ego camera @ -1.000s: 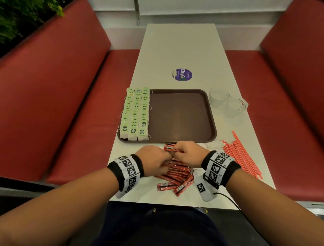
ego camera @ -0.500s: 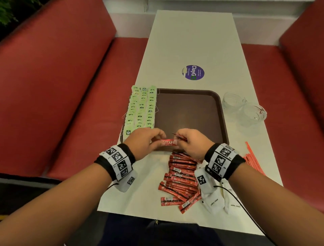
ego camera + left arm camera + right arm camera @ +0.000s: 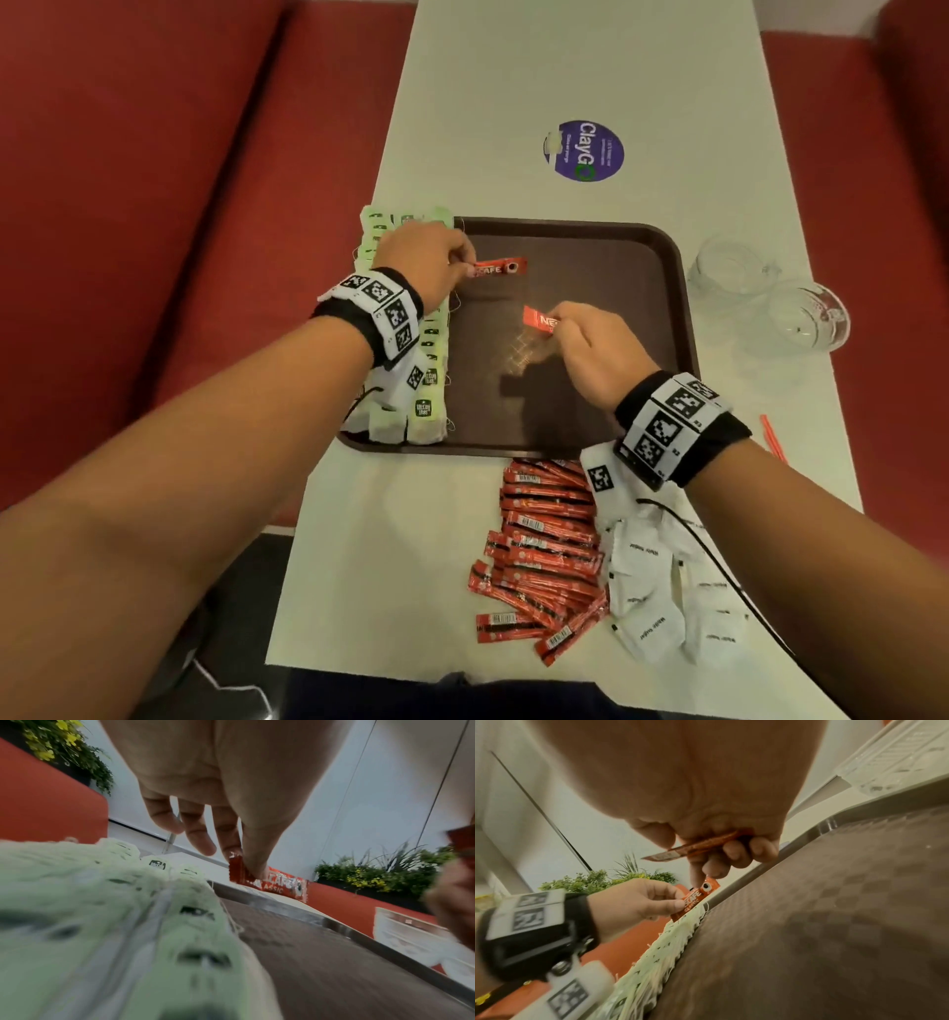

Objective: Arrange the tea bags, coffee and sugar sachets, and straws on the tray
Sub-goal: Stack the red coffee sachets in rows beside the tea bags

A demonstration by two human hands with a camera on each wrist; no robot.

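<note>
A: Location of the red foil coffee sachet (image 3: 497,268)?

B: Over the far-left area of the brown plastic tray (image 3: 662,241), beside the rows of pale green tea bags (image 3: 430,390). The left hand (image 3: 426,257) pinches its end between thumb and fingertips.

A: Right hand (image 3: 590,344)?

B: Fingers curled around a second red sachet (image 3: 539,319), over the tray centre.

A: Legible text?

B: "CAFE" and "ASSIC" on the first sachet; "ClayGO" on the round purple sticker (image 3: 584,150) on the white surface (image 3: 513,77).
</note>
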